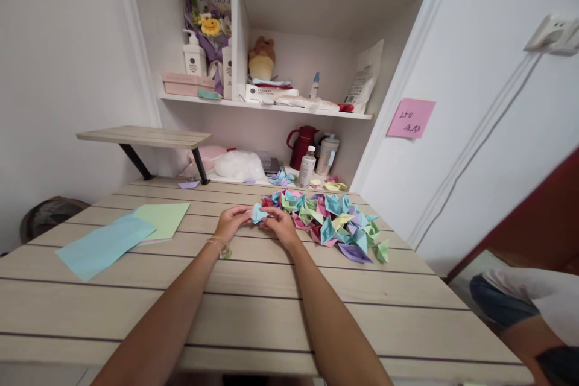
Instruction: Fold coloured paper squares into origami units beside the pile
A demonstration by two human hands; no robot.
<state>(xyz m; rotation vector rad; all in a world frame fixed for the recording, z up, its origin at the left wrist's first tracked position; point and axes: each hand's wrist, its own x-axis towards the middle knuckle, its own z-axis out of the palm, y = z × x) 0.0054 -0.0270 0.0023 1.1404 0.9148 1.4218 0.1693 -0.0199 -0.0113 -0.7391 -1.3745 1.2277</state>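
Both hands meet over the wooden table (253, 307); the left hand (233, 222) and right hand (281, 224) pinch a small light-blue folded paper piece (258, 213) between their fingertips, just beside the heap of coloured folded papers (332, 223); flat paper sheets (122, 235) lie well apart to the left.

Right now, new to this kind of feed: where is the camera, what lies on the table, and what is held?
There is no machine: one camera on a person's head looks forward and down at their own bare arms. The left hand and right hand pinch a light blue folded paper between them. Right of it lies a pile of folded papers in many colours; left lie a blue sheet and a green sheet, on the wooden table. At lower right shows another person.
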